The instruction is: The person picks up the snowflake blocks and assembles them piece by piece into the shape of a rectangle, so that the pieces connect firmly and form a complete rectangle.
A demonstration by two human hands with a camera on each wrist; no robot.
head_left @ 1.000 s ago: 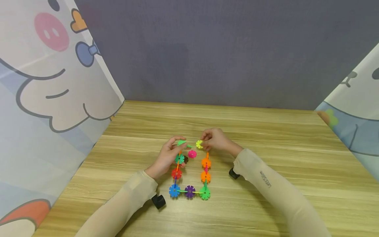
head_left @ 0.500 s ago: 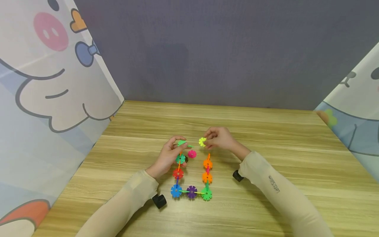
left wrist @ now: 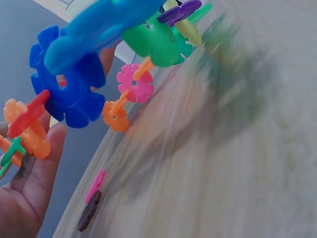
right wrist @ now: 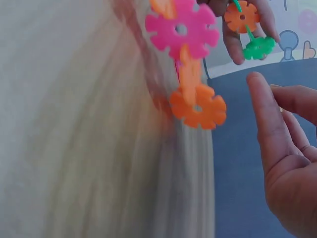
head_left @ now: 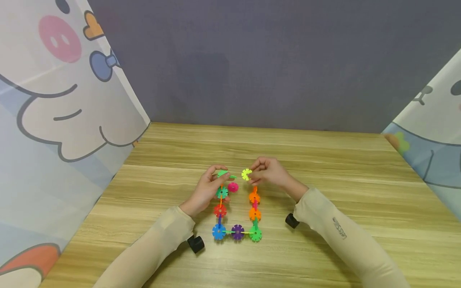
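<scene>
A chain of interlocking plastic snowflake discs forms a U, with blue [head_left: 219, 232], purple [head_left: 237, 232] and green [head_left: 255, 233] discs along its near side. My left hand [head_left: 203, 192] grips the upper left end, its thumb over a bright green disc [head_left: 222, 174]. Between the thumb and fingertips of my right hand [head_left: 271, 173] is a yellow disc [head_left: 246, 174], held just right of that end with a small gap between. Below my right hand is the chain's other end, with orange discs [head_left: 254, 197]. In the left wrist view the chain hangs above the tabletop.
A loose pink disc [left wrist: 95, 186] and a dark brown disc [left wrist: 89, 210] lie on the wooden table [head_left: 324, 168] under the chain. A grey panel [head_left: 266, 68] stands behind the table, with cartoon-printed sheets at both sides.
The chain's near side has swung a little to the right. My right hand has shifted slightly right with the yellow disc. The brown disc has become hidden in the head view.
</scene>
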